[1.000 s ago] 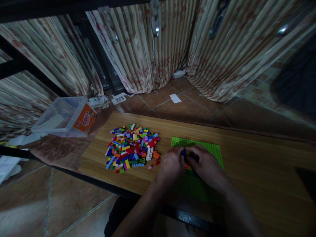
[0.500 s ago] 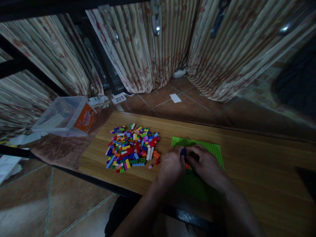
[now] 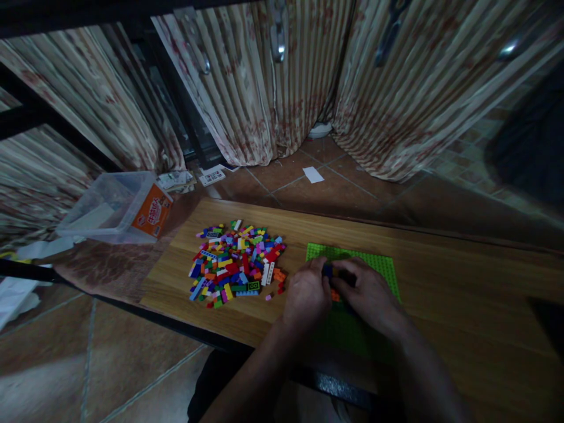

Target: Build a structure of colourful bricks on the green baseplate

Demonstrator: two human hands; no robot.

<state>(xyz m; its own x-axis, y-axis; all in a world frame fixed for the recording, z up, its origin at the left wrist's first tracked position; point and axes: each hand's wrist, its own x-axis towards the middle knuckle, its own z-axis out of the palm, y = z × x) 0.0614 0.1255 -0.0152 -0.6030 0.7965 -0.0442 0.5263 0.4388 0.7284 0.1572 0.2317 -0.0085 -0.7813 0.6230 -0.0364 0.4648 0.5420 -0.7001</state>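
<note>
My left hand (image 3: 307, 294) is closed on a dark blue toy brick (image 3: 327, 271), its fingers and thumb pressed against the brick's left side. From the right, my right hand (image 3: 368, 292) meets it with fingers bent in a pinch; a small yellowish piece (image 3: 335, 272) shows at its fingertips, mostly covered. Both hands are over a green studded baseplate (image 3: 384, 267). Orange bricks (image 3: 335, 295) show between the hands, just below the blue one. Whether the blue brick touches the pieces under it is hidden by my fingers.
A spread pile of multicoloured bricks (image 3: 233, 264) lies to the left on the wooden table (image 3: 462, 288). Beyond the table's left end, a clear plastic bin (image 3: 110, 226) with an orange label stands on a lower surface. Curtains (image 3: 304, 88) hang behind; a white paper (image 3: 313, 174) lies on the tiled floor.
My hands stay together over the baseplate, with only a slight shift of the fingers around the blue brick. The pile and the baseplate have not moved.
</note>
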